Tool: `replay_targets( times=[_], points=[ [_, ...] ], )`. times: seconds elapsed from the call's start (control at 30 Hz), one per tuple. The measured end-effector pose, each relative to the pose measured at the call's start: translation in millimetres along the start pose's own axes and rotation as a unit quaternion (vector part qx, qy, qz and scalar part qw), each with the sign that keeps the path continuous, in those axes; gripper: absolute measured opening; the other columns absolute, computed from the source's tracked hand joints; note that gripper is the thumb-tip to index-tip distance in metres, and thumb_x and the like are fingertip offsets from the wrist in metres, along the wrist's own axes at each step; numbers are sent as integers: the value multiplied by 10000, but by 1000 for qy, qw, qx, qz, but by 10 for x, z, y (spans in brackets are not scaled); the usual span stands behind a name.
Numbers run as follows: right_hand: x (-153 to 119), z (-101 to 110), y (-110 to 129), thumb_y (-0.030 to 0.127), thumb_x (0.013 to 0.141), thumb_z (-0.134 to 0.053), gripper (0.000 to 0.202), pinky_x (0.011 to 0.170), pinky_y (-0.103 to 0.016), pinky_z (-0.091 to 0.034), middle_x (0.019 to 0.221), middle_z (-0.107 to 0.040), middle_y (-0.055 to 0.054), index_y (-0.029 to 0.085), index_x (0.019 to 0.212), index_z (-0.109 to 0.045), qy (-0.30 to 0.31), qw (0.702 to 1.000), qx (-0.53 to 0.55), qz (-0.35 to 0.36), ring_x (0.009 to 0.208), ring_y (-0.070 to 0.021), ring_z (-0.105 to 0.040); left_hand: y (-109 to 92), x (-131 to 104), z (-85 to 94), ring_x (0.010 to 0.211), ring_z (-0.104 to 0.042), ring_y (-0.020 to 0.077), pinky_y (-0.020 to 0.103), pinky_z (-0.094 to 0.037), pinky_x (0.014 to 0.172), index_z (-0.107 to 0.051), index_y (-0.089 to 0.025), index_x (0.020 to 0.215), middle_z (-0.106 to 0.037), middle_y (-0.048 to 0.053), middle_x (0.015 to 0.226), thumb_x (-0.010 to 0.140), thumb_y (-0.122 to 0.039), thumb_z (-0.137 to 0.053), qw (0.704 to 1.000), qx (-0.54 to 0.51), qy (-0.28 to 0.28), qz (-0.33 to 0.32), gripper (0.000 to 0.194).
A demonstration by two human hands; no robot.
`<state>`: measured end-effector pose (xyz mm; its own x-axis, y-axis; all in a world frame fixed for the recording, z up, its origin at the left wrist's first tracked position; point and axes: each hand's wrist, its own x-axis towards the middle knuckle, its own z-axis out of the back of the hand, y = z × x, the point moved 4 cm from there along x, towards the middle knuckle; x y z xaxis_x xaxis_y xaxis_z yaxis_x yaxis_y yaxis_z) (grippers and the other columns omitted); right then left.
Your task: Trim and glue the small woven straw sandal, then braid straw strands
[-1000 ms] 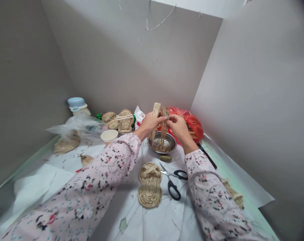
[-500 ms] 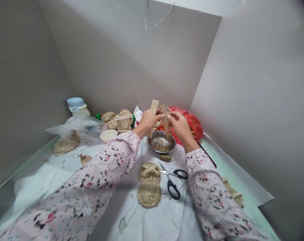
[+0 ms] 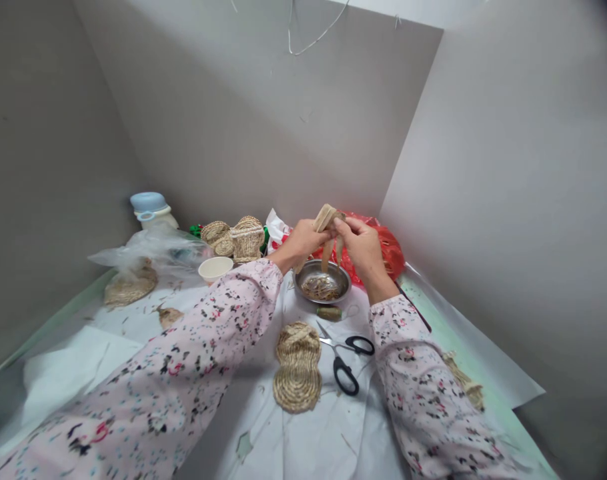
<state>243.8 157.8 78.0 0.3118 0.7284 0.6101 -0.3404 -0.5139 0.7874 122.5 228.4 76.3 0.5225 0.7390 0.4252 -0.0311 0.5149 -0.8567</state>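
Observation:
Above a metal bowl (image 3: 299, 293), my left hand (image 3: 306, 239) and my right hand (image 3: 362, 248) are close together, fingers pinched on flat tan strips of dried plant fibre (image 3: 325, 217). The strips' upper part is bent over between the fingertips, and their ends hang down towards the bowl. Short straw-coloured pieces (image 3: 320, 288) lie in the bowl. Just in front of it sits a small spool of thread (image 3: 329, 313). Nearer to me lies a braided straw slipper-shaped piece (image 3: 297, 367), with black-handled scissors (image 3: 344, 355) to its right, blades apart.
Woven straw pieces (image 3: 247, 239) stand at the back left, near a white cup (image 3: 216, 268), a plastic bag (image 3: 156, 248) and a blue-lidded bottle (image 3: 151, 210). A red plastic bag (image 3: 391, 253) is behind my right hand. Grey walls (image 3: 263, 133) enclose the table.
The strips stood upright and apart, one at each hand; now they are together and bent over at the top. Both hands have shifted slightly to the right.

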Motion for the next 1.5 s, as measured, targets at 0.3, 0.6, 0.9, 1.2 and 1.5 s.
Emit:
replay_targets(
  times=[0.3, 0.6, 0.9, 1.2, 1.5],
  points=[
    [19, 44, 52, 310, 768, -656, 211, 776, -327, -536, 900, -722, -63, 158, 910, -692, -37, 997, 74, 5, 819, -176, -658, -70, -5, -41, 649, -533, 128, 261, -423, 664, -693, -146, 740, -621, -13, 674, 654, -376, -766, 998, -7, 54, -27, 256],
    [-11, -101, -62, 438, 833, -575, 322, 805, -308, -482, 915, -687, -50, 173, 994, -662, 93, 996, 1, -6, 839, -177, -616, -74, 188, 81, 496, -421, 81, 234, -326, 497, -674, -132, 736, -512, -28, 562, 724, -393, -737, 988, -140, -71, 12, 269],
    [-61, -22, -253, 339, 859, -484, 271, 648, -257, -430, 694, -660, -13, 169, 751, -665, 183, 963, -189, -55, 649, -148, -575, -225, 232, 617, 460, -456, 67, 218, -348, 472, -690, -161, 786, -593, -4, 616, 772, -319, -714, 934, -217, -282, 29, 161],
    [-143, 157, 127, 404, 834, -558, 327, 657, -358, -423, 669, -686, -123, 187, 631, -694, 144, 866, -469, -97, 684, -260, -633, -179, -62, 575, 457, -482, 53, 183, -337, 430, -617, -147, 757, -713, 64, 755, 851, -244, -609, 921, -231, -308, 60, 135],
    [-1232, 182, 339, 229, 754, -633, 349, 711, -360, -448, 975, -730, -162, 173, 1093, -697, 436, 720, -524, -130, 895, -310, -679, -176, -301, 502, 466, -519, 69, 188, -368, 434, -568, -151, 724, -712, 66, 738, 858, -212, -561, 915, -198, -338, 97, 148]
  ],
)
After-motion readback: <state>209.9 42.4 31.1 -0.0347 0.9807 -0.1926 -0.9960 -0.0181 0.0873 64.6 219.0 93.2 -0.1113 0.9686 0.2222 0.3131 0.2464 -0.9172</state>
